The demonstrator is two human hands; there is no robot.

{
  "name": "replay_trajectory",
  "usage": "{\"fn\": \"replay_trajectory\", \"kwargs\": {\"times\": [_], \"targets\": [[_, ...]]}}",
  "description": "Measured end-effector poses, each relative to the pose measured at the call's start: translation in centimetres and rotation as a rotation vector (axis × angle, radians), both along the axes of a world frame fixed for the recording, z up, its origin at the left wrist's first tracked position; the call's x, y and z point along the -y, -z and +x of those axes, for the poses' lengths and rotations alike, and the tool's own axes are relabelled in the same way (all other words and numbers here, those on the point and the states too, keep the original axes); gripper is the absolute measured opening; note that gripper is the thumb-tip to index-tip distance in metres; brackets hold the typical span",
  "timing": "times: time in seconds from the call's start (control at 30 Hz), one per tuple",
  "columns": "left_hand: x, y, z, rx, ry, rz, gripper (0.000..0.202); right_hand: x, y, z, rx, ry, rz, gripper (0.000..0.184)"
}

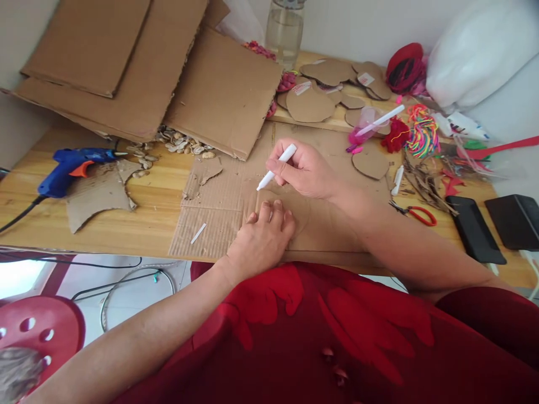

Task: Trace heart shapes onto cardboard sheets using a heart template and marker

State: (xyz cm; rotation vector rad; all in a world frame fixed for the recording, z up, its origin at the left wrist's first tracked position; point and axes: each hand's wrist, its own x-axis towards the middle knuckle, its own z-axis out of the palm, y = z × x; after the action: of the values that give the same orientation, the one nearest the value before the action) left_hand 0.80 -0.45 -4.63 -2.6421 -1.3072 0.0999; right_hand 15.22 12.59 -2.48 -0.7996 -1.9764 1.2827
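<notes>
My right hand is closed round a white pen, whose tip touches the edge of a rounded cardboard cutout. That cutout lies on a large flat cardboard sheet at the front of the wooden table. My left hand lies flat on the cutout with its fingers stretched out, pressing it down just below the pen tip.
A blue glue gun lies at the left on a torn cardboard scrap. Big cardboard sheets lean at the back. Cardboard cutouts, coloured yarn, red-handled scissors and two black phones are at the right. A red stool stands below left.
</notes>
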Motion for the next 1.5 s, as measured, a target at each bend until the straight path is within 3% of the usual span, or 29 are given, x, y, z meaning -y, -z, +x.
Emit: {"fn": "replay_trajectory", "kwargs": {"times": [0.17,0.3,0.47,0.73,1.07,1.23,1.3,1.5], "targets": [[0.2,0.1,0.5,-0.012,-0.015,0.018,0.046,0.3,-0.5,-0.5,0.037,-0.032,-0.022,0.036],[0.2,0.1,0.7,-0.009,-0.015,0.053,0.046,0.7,-1.4,-1.5,0.168,-0.064,0.085,0.031],[-0.1,-0.2,0.8,0.012,-0.009,0.024,0.042,1.4,-1.8,-3.5,0.323,-0.210,0.227,0.019],[0.1,0.1,1.2,0.040,-0.018,0.006,0.041,2.1,-2.4,-5.3,0.448,-0.412,0.204,0.009],[0.1,-0.3,1.0,0.049,-0.018,-0.049,0.046,2.2,-3.2,-6.5,0.595,-0.565,0.329,0.016],[-0.1,-0.2,0.9,0.074,0.002,-0.038,0.044,1.6,-2.8,-7.0,0.585,-0.501,0.407,0.018],[-0.1,-0.1,0.9,0.080,0.006,-0.037,0.044,1.6,-2.8,-7.0,0.580,-0.481,0.407,0.019],[0.1,-0.1,0.9,0.105,-0.017,-0.047,0.045,2.1,-3.0,-6.6,0.573,-0.626,0.331,0.017]]}}
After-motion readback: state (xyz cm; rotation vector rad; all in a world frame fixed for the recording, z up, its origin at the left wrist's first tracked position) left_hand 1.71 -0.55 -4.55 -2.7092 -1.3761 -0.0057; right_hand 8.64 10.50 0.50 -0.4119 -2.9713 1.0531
